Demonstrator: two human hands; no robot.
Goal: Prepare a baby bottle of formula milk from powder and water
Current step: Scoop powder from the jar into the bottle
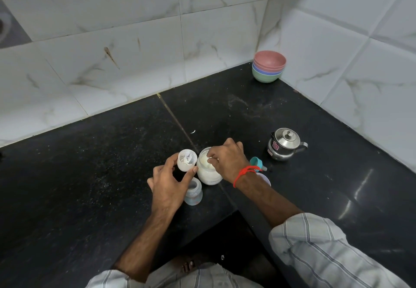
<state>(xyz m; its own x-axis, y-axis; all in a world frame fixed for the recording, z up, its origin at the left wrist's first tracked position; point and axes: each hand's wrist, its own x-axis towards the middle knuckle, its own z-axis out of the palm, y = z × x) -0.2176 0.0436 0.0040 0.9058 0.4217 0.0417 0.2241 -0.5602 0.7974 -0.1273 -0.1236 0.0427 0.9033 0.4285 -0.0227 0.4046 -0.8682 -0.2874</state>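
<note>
A white jar of formula powder (209, 176) stands open on the black counter (90, 175). My right hand (227, 159) reaches into its mouth, fingers pinched on something small and white inside; what it is I cannot tell. My left hand (168, 179) holds the jar's white lid (186, 160) tilted up just left of the jar. Below the lid, the clear baby bottle (193, 194) stands open and upright, partly hidden by my left fingers. The bottle's teal ring with teat (257, 163) lies behind my right wrist.
A small steel kettle (284, 144) with its lid on stands to the right. Stacked coloured bowls (269, 69) sit in the far corner against the tiled walls. A pale lid (265, 178) peeks from under my right wrist. The counter has an inner corner edge near my body.
</note>
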